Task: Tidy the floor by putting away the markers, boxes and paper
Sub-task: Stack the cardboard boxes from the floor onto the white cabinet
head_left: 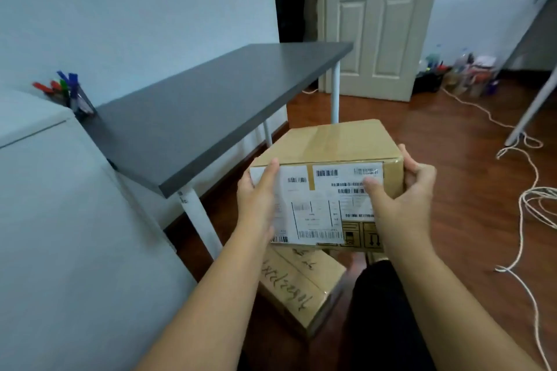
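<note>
Wooden flooring [422,159] runs between a pale wall and a panelled door [379,24], and a dark grey tabletop [211,105] on white legs is set along the wall at the left. At its far corner a holder of coloured markers [67,90] is seen standing, so that part of the tidying is judged done, though whether more markers lie elsewhere cannot be told. A taped cardboard box [328,184] bearing a shipping label is held up in the air, just beside the tabletop's near corner and clear of the floor. It is gripped at its left edge by the left hand [257,199], whose fingers are laid fairly straight against the labelled face, and at its right corner by the right hand [401,199], whose thumb is pressed on the label while the fingers are curled round the side. Beneath it a second box [301,289] with handwriting on it is left on the floor, so at least this one is judged outstanding. No loose paper can be made out. White cord [530,199] is trailed across the floor at the right, and bottles and clutter [464,72] are gathered by the door.
</note>
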A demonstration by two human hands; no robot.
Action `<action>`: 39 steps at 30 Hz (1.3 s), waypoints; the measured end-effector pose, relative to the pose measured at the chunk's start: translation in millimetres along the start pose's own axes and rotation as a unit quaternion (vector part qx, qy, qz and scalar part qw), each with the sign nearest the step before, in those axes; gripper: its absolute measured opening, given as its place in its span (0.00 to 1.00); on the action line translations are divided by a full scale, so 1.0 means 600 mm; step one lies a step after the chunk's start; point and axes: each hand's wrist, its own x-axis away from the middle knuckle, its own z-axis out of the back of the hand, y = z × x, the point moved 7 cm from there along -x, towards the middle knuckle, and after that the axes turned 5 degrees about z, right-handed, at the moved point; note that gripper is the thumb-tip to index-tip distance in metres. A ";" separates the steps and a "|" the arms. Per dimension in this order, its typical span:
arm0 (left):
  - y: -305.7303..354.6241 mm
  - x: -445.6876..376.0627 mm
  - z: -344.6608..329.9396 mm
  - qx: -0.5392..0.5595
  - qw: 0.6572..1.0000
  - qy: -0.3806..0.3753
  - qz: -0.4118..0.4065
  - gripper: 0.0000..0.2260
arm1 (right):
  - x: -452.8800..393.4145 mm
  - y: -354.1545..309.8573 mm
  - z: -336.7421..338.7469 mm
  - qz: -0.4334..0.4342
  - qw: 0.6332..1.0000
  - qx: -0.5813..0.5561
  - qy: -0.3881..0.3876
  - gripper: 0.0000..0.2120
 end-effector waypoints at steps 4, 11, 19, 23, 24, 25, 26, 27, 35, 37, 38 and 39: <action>0.110 0.027 -0.020 0.052 0.995 -0.039 -0.079 0.19 | 0.000 -0.123 -0.010 0.098 0.993 -0.065 0.018 0.25; 0.320 0.099 0.047 0.110 0.963 -0.022 -0.247 0.14 | -0.007 -0.272 -0.100 0.204 0.965 -0.162 -0.036 0.26; 0.493 0.215 0.285 0.091 0.895 0.186 -0.395 0.29 | 0.039 -0.355 -0.337 0.217 0.907 -0.321 -0.163 0.25; 0.530 0.266 0.407 0.066 0.864 0.262 -0.424 0.31 | 0.083 -0.391 -0.471 0.168 0.875 -0.376 -0.255 0.26; 0.534 0.278 0.435 0.057 0.857 0.279 -0.430 0.32 | 0.094 -0.399 -0.501 0.161 0.867 -0.383 -0.275 0.25; 0.537 0.289 0.461 0.046 0.849 0.300 -0.434 0.34 | 0.106 -0.406 -0.529 0.154 0.860 -0.388 -0.294 0.24; 0.538 0.298 0.485 0.028 0.839 0.326 -0.434 0.36 | 0.117 -0.409 -0.557 0.147 0.854 -0.389 -0.313 0.24; 0.538 0.306 0.507 0.002 0.829 0.356 -0.431 0.39 | 0.127 -0.409 -0.582 0.137 0.850 -0.386 -0.331 0.23; 0.512 0.257 0.607 -0.190 0.822 0.407 -0.350 0.45 | 0.150 -0.348 -0.735 0.094 0.881 -0.256 -0.387 0.27; 0.512 0.236 0.618 -0.226 0.820 0.396 -0.346 0.45 | 0.144 -0.343 -0.763 0.119 0.897 -0.192 -0.379 0.30; 0.511 0.227 0.623 -0.247 0.814 0.400 -0.342 0.45 | 0.143 -0.341 -0.779 0.136 0.904 -0.156 -0.374 0.32; 0.510 0.218 0.629 -0.262 0.809 0.404 -0.338 0.45 | 0.144 -0.339 -0.795 0.156 0.909 -0.119 -0.368 0.33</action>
